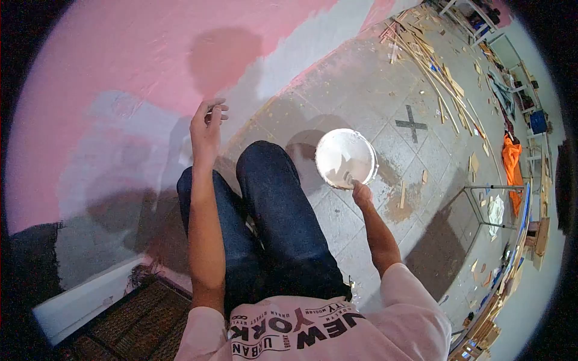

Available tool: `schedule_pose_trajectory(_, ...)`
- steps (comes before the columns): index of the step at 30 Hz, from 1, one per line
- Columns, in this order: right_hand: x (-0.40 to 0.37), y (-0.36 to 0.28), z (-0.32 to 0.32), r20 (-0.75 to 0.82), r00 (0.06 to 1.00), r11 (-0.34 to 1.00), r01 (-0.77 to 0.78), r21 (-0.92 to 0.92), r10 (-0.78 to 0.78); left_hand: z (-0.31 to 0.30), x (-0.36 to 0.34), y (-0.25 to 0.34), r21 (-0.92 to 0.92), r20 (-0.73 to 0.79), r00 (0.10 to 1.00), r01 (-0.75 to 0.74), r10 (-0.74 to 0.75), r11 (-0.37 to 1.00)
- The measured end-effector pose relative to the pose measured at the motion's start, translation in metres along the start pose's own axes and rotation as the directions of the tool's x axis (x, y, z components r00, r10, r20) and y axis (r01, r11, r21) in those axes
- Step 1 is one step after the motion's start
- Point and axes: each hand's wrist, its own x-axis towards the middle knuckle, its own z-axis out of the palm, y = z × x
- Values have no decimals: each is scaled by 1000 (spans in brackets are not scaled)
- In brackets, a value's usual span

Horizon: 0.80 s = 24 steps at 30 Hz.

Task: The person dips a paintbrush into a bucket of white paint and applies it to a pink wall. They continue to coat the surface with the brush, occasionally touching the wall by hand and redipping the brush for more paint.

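Observation:
A white bucket (346,157) stands on the tiled floor beyond my right knee, with pale paint inside. At its near rim my right hand (362,194) is closed round the handle of a brush (349,177), whose head is inside the bucket. My left hand (208,123) is raised above my left knee, near the wall (126,54), with its fingers loosely bent and apart and nothing in it. Pink and light grey paint patches cover the wall.
Thin wooden strips (442,90) and scraps lie across the floor at the upper right. A dark tape cross (411,124) marks the tiles. An orange cloth (512,162) hangs at the right, near a metal frame (481,207). A dark woven mat (132,325) lies lower left.

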Motion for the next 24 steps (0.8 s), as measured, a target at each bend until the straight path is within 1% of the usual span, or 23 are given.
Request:
schedule_pose_trajectory(2, 6, 5, 3, -26, 999, 997, 28, 66, -26, -3, -1, -1, -20, -22, 1000, 8, -8, 1000)
schedule_pose_trajectory(5, 2, -15, -10, -71, 997, 998, -37, 52, 40, -9, -3, -2, -12, -42, 999, 13, -13, 1000)
schedule_pose_trajectory(8, 5, -5, 0, 68, 997, 998, -26, -62, 30, -18, -1, -6, 7, -28, 1000, 14, -14, 1000)
schedule_pose_trajectory(11, 4, -18, -13, 30, 996, 994, -80, 69, 78, -23, -2, -10, 19, -29, 1000, 12, -12, 1000)
schedule_pose_trajectory(14, 0, -13, -4, 68, 991, 992, -118, 32, 116, -28, -2, -10, 16, -41, 999, 18, -17, 1000)
schedule_pose_trajectory(17, 10, -6, -4, 51, 996, 997, -79, 24, 78, -32, -5, -5, 11, -61, 998, 10, -9, 1000)
schedule_pose_trajectory(20, 40, 70, 69, -85, 986, 976, 129, -173, -146, -40, -7, -7, 10, -86, 996, -6, 7, 1000)
schedule_pose_trajectory(21, 35, 58, 54, 3, 999, 987, -49, 155, 49, -43, -8, -9, 9, -94, 995, -12, 13, 1000)
schedule_pose_trajectory(22, 29, 45, 38, 91, 966, 861, -257, 438, 241, -46, -8, -9, 21, -100, 995, -8, 10, 1000)
schedule_pose_trajectory(23, 19, 22, 15, 256, 896, 616, -436, 656, 362, -50, -9, -8, 32, -106, 994, -6, 10, 999)
schedule_pose_trajectory(24, 5, -9, -16, 342, 874, 421, -470, 776, 344, -53, -10, -8, 43, -109, 994, -5, 10, 999)
